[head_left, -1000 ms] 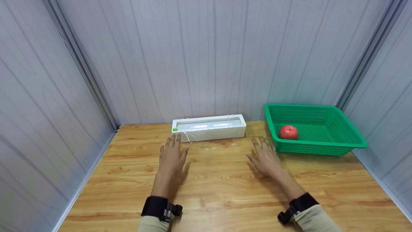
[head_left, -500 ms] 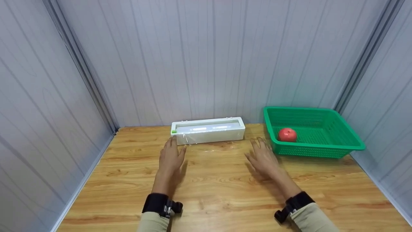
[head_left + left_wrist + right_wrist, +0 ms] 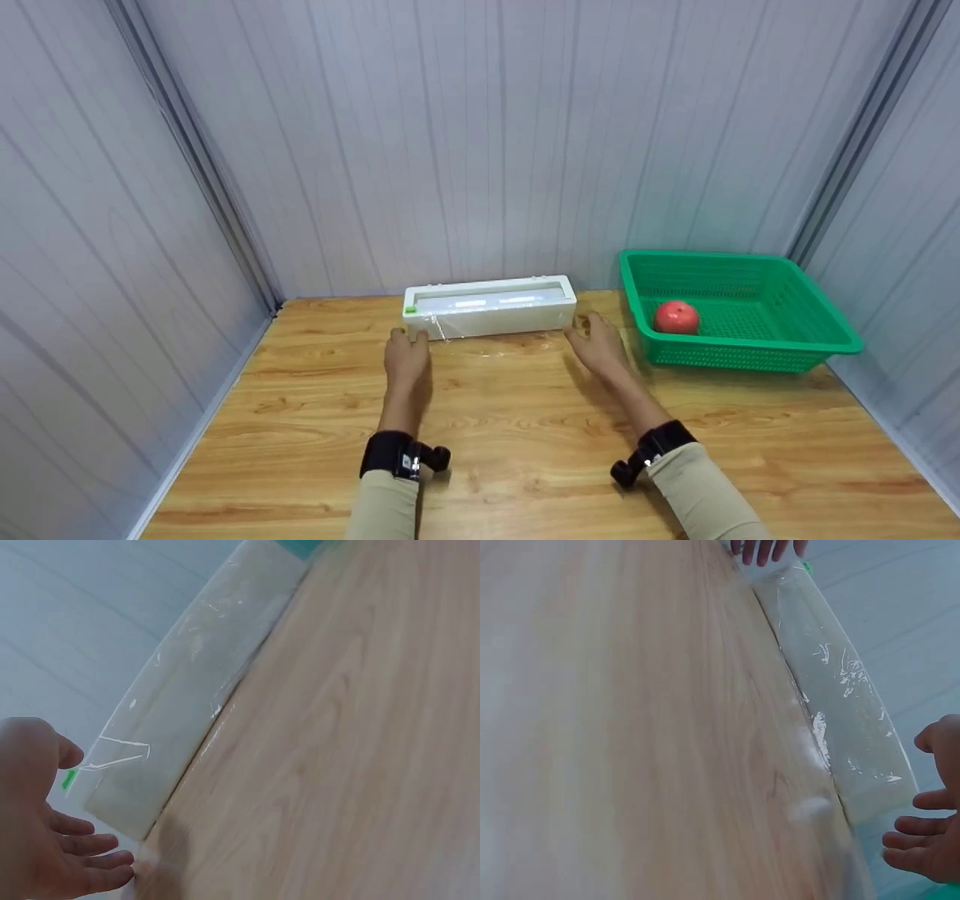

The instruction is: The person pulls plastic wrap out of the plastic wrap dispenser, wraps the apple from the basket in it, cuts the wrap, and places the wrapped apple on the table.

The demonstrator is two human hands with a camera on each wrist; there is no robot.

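A long white cling-film dispenser box lies across the back of the wooden table, with a bit of clear film hanging off its front left. My left hand is at the box's left end, fingers relaxed and spread, holding nothing. In the left wrist view this hand hovers just short of the box. My right hand is at the box's right end, fingers loosely spread. The right wrist view shows it beside the box's end, apart from it.
A green plastic basket stands at the back right, close to my right hand, with a red round fruit inside. Grey panel walls close in the table on the left, back and right. Bare wood lies between my forearms.
Both hands have slid forward across the table from its middle to the two ends of the white box. The basket and fruit have not moved.
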